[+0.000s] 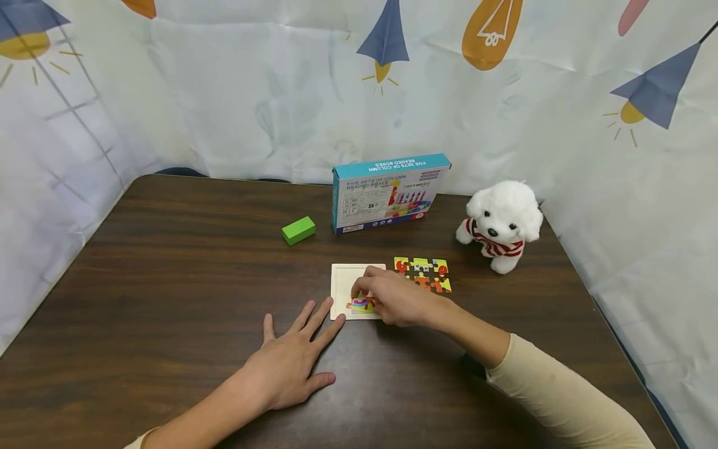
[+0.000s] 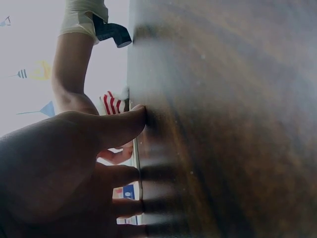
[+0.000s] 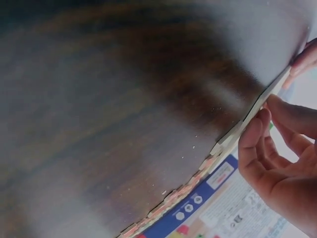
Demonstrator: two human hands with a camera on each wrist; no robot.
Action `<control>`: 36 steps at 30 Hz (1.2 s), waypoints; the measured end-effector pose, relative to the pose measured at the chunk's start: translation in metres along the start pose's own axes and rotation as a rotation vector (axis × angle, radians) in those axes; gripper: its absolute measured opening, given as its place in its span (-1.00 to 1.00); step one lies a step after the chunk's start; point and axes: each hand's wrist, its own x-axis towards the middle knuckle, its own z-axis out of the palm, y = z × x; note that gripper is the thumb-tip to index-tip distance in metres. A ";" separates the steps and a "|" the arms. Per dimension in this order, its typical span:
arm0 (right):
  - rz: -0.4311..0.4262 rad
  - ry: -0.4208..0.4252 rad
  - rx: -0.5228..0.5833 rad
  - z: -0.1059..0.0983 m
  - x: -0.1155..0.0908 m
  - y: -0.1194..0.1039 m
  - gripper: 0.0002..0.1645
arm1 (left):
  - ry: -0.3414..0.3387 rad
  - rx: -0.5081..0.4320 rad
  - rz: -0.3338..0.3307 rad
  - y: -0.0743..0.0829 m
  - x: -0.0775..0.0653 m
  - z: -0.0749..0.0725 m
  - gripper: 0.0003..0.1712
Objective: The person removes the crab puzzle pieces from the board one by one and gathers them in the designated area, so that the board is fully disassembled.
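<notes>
A pale square puzzle frame (image 1: 340, 280) lies on the table with a few colourful jigsaw pieces (image 1: 359, 305) in its lower part. Over these pieces bends my right hand (image 1: 401, 299), fingers and thumb curled down and pinching at a piece mostly hidden beneath them. In the right wrist view the fingertips (image 3: 252, 131) are right at the frame's edge. My left hand (image 1: 291, 362) lies spread on the table, its straight fingers reaching the frame's lower left corner. Right of the frame are several red and yellow jigsaw pieces (image 1: 421, 265), laid close together and partly covered by my right hand.
Behind the frame stands a blue and white box (image 1: 387, 196). A green block (image 1: 298, 231) lies to its left. At the right, a white toy dog (image 1: 502, 224) in a striped scarf stands near the edge of the dark wooden table (image 1: 168, 280). A printed curtain (image 1: 235, 93) hangs behind.
</notes>
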 end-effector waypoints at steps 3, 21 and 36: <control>0.001 0.006 -0.013 0.002 -0.003 -0.001 -0.55 | -0.005 -0.007 -0.002 0.001 0.000 0.002 0.03; -0.006 0.039 -0.026 0.006 -0.005 -0.001 -0.55 | 0.008 0.004 -0.005 0.001 -0.001 0.004 0.04; -0.092 0.090 -0.027 0.005 -0.004 -0.002 -0.56 | 0.004 -0.002 -0.015 0.000 -0.001 0.002 0.04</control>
